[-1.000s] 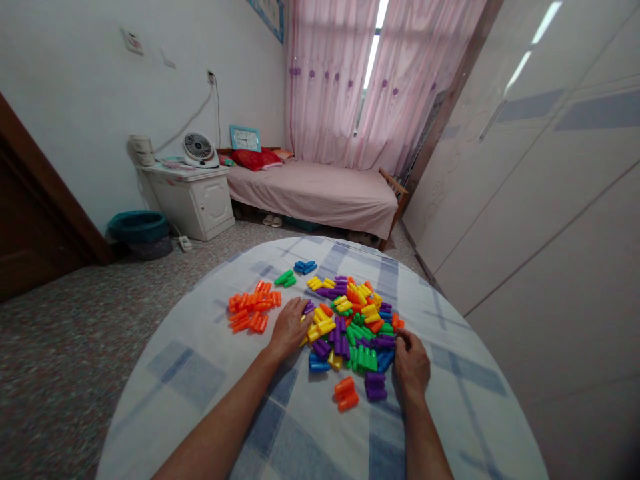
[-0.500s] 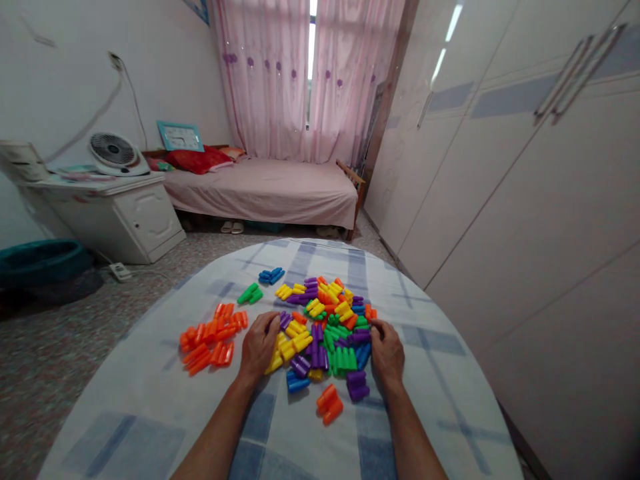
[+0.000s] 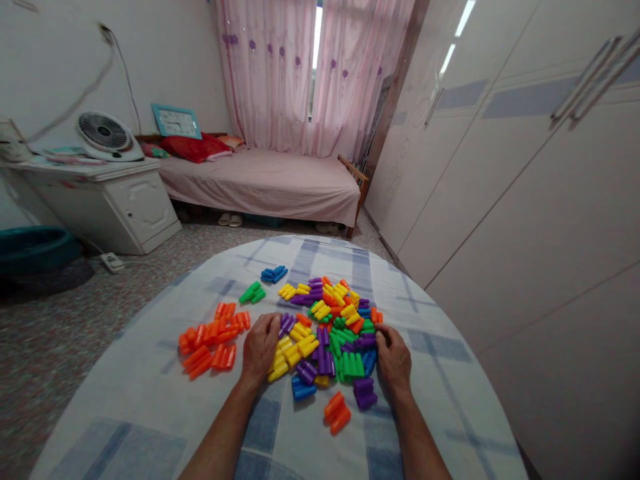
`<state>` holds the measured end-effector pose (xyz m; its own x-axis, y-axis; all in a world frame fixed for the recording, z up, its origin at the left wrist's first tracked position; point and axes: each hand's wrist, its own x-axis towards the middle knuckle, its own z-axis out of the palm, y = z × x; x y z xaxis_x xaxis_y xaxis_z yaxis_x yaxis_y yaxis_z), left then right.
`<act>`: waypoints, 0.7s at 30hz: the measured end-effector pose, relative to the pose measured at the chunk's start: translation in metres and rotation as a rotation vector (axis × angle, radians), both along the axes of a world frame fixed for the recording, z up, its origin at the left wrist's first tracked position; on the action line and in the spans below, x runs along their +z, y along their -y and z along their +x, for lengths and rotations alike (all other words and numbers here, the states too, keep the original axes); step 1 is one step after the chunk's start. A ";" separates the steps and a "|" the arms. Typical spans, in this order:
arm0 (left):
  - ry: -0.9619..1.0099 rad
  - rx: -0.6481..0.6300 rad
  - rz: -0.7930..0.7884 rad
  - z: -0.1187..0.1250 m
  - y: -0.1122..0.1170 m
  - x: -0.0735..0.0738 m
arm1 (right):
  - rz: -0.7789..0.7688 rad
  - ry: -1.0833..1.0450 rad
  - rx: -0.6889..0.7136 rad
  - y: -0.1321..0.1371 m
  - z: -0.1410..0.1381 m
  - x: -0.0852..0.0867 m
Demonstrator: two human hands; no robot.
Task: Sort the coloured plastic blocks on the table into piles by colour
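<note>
The left hand (image 3: 261, 348) and right hand (image 3: 394, 358) bracketed the heap of coloured pieces (image 3: 324, 340) on the table (image 3: 443, 413), apparently picking at its edges, fingers bent, whether gripping I couldn't tell, and a pinch seemed needed next

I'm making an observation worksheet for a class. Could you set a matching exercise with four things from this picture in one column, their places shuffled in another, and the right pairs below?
Things:
1. Left hand
2. Right hand
3. Separate orange group
4. Fan

Places:
A. At the right edge of the mixed pile
B. On the white cabinet
C. At the mixed pile's left edge, beside yellow pieces
D. On the tablecloth, left of the left hand

Pairs: 1-C, 2-A, 3-D, 4-B
</note>
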<state>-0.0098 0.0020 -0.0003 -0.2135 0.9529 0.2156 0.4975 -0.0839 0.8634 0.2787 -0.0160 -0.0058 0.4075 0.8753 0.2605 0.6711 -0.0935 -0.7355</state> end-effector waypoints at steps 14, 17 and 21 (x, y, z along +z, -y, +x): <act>-0.057 -0.012 0.040 0.000 -0.002 -0.008 | 0.055 -0.042 0.049 0.004 -0.004 0.002; -0.061 -0.011 0.035 0.000 -0.002 -0.008 | 0.118 -0.017 0.004 0.003 -0.004 -0.002; -0.076 -0.017 0.037 0.000 -0.003 -0.009 | 0.118 0.143 0.082 -0.003 -0.003 -0.006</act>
<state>-0.0103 0.0055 -0.0098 -0.1794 0.9473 0.2655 0.5597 -0.1237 0.8194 0.2760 -0.0133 -0.0122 0.2873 0.8641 0.4133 0.7711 0.0473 -0.6349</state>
